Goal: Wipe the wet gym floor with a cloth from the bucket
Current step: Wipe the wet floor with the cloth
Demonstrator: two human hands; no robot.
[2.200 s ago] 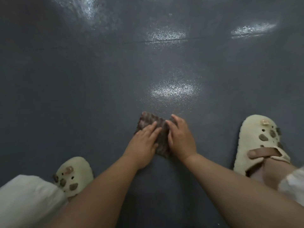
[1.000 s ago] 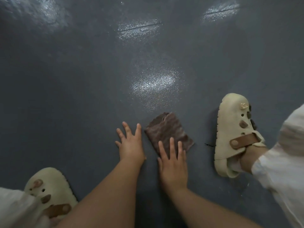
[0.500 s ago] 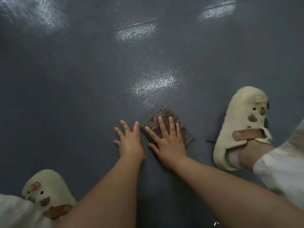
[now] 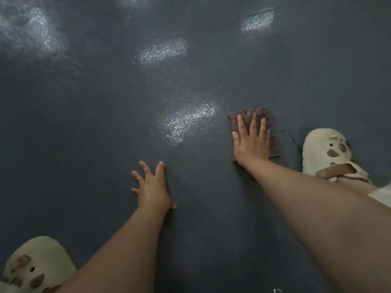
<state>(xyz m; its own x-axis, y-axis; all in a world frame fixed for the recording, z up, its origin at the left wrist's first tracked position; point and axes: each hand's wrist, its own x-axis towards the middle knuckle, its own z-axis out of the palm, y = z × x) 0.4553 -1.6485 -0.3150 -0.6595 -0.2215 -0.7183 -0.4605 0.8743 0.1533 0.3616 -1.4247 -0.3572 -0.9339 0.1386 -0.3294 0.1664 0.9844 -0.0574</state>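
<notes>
Wiping step is being carried out: the cloth is being pressed flat onto the gym floor under the right hand, fingers straight, nothing gripped, just beside the right slipper. The left hand is being braced on bare floor, fingers spread, well apart from the cloth. The glossy patch just left of the cloth is likely calling for the next sweep. No bucket, writing or brand is being shown.

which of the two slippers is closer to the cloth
The slipper on the person's right foot, at the right edge of view. It sits just beside the brown cloth under the right hand; the left-foot slipper lies far off, bottom left.
</notes>
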